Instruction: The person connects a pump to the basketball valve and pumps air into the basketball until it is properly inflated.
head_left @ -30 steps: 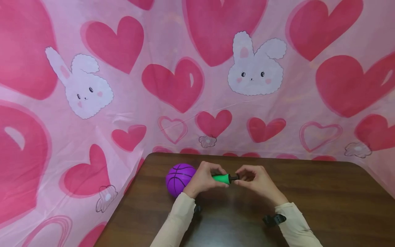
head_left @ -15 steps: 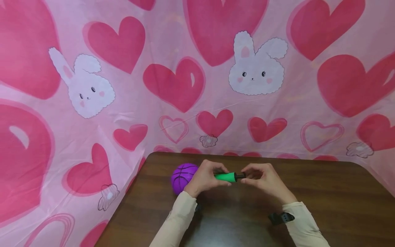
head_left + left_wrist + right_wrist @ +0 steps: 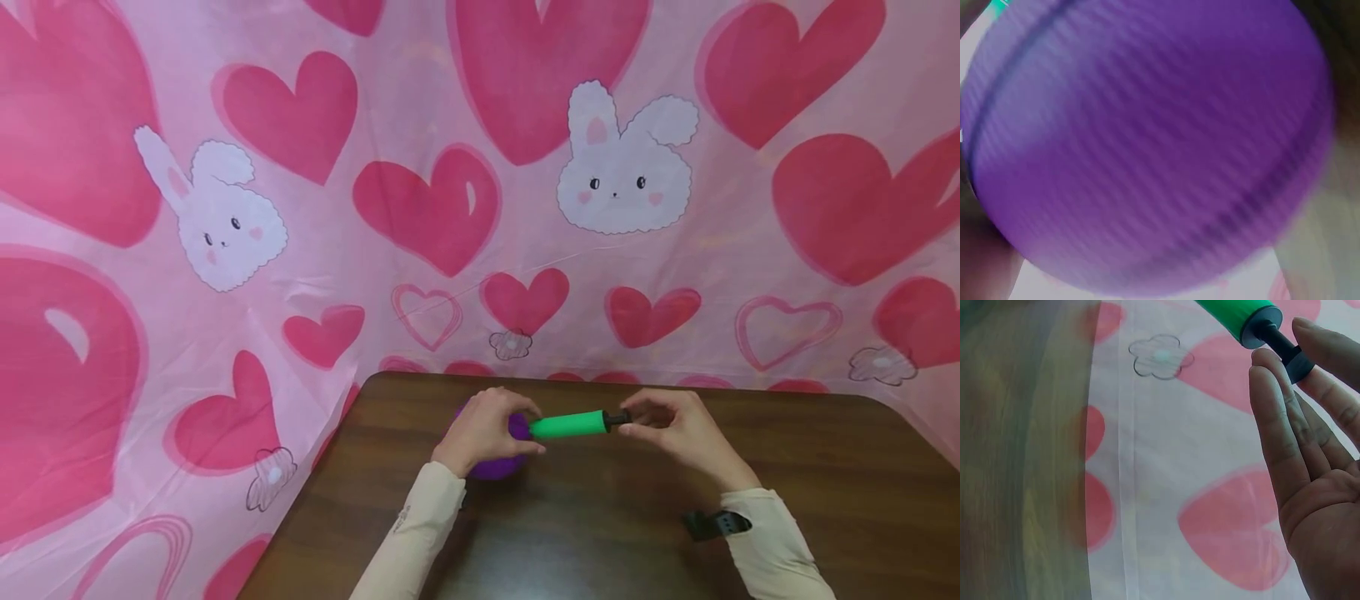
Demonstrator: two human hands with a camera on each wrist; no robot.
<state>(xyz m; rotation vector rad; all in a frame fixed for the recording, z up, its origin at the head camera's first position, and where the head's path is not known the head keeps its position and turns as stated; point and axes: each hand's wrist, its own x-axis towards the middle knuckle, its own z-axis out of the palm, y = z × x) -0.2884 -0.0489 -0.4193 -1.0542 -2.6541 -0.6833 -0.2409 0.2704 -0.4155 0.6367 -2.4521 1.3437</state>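
Observation:
In the head view my left hand (image 3: pixel 486 432) holds the purple toy basketball (image 3: pixel 497 468), thumb and fingers spread round its right side. Black-lined and round, the ball (image 3: pixel 1147 150) fills most of the left wrist view. From between the left thumb and fingers a green hand pump (image 3: pixel 570 425) extends to the right, its near end right at the ball and partly hidden. My right hand (image 3: pixel 678 421) pinches the black plunger handle at the other end. The right wrist view shows this handle (image 3: pixel 1298 366) between thumb and index finger, other fingers straighter, a short shaft showing.
A brown wooden table (image 3: pixel 637 517) lies beneath the hands. Behind it and along its left side hangs a pink cloth (image 3: pixel 525 242) with hearts and rabbit faces. A dark strap (image 3: pixel 716 525) sits on the right wrist.
My left hand has gone from the pump's green barrel to the ball. Ball, pump and right hand have shifted right, and more of the green barrel shows.

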